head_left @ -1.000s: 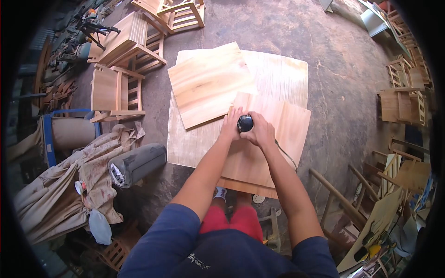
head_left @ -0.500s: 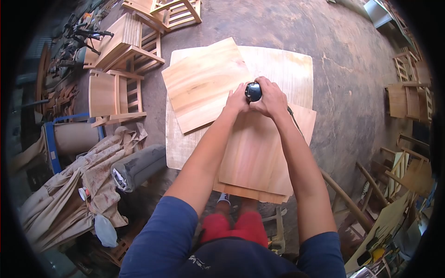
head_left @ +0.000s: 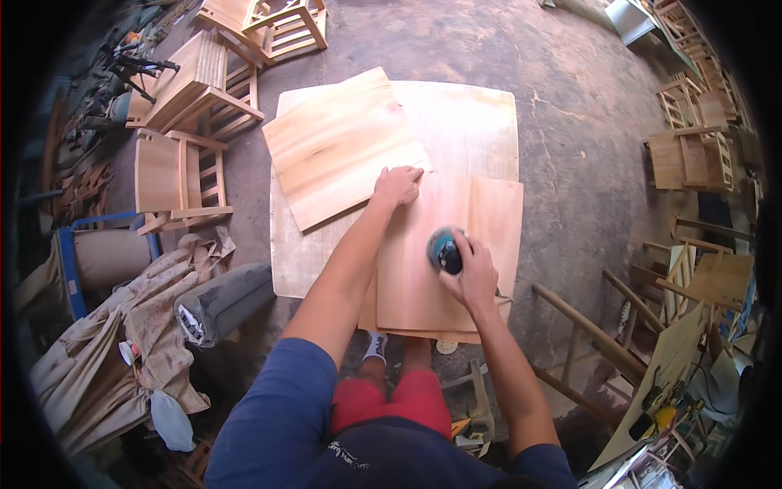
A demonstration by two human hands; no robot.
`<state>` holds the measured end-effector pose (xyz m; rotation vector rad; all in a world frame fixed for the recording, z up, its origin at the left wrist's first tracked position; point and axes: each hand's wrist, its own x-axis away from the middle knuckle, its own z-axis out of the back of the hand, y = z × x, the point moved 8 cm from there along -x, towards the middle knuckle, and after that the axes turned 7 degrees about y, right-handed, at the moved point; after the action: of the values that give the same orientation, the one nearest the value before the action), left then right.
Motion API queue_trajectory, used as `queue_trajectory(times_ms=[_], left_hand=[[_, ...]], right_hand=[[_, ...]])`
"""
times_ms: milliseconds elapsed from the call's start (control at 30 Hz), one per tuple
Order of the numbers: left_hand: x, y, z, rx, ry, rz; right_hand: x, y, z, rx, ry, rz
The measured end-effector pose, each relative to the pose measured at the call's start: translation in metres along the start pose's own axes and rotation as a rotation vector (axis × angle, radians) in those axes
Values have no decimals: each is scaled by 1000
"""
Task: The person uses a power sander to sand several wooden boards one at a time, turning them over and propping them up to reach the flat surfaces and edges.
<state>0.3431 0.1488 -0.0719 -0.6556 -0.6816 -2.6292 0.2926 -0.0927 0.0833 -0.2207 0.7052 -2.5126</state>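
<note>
My right hand (head_left: 472,267) is closed around a teal and black orbital sander (head_left: 443,248), which sits on the upper face of a wooden panel (head_left: 415,285). More panels lie stacked under that one. At the panel's far left corner rests my left hand (head_left: 397,186), fingers laid over the wood and pointing right, holding no tool. Beside it a second wooden panel (head_left: 338,147) lies at an angle. Both panels rest on a larger pale tabletop (head_left: 472,122). The sander's underside is hidden.
Wooden chairs (head_left: 167,171) stand on the left, with more chairs (head_left: 692,155) at the right. A rolled grey bundle (head_left: 224,301) and a stained cloth (head_left: 114,342) lie at left. Wooden poles (head_left: 586,334) lean near my right side. Concrete floor (head_left: 570,147) surrounds the tabletop.
Both hands were together on the sander near the panel's far edge. My left hand has let go and moved onto the panel corner; my right has drawn the sander nearer to me.
</note>
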Motion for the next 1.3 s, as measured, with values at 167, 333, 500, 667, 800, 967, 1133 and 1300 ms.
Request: queue_trajectory(times_ms=[167, 333, 500, 667, 800, 967, 1133, 1300], left_hand=[[53, 0, -32, -186, 112, -187], [149, -16, -85, -128, 217, -186], [289, -28, -146, -45, 381, -256], [378, -5, -161, 371, 333, -231], [390, 8, -184, 336, 346, -210], [383, -18, -192, 309, 291, -125], [334, -30, -155, 287, 259, -106], [255, -31, -114, 274, 319, -116]], right_hand=[[95, -29, -24, 153, -52, 171], [144, -49, -42, 195, -87, 223], [182, -55, -41, 222, -93, 218], [221, -72, -55, 254, -152, 265], [248, -100, -69, 232, -153, 309], [235, -119, -78, 192, -94, 391], [176, -118, -93, 202, -96, 359], [89, -117, -82, 192, -43, 361]])
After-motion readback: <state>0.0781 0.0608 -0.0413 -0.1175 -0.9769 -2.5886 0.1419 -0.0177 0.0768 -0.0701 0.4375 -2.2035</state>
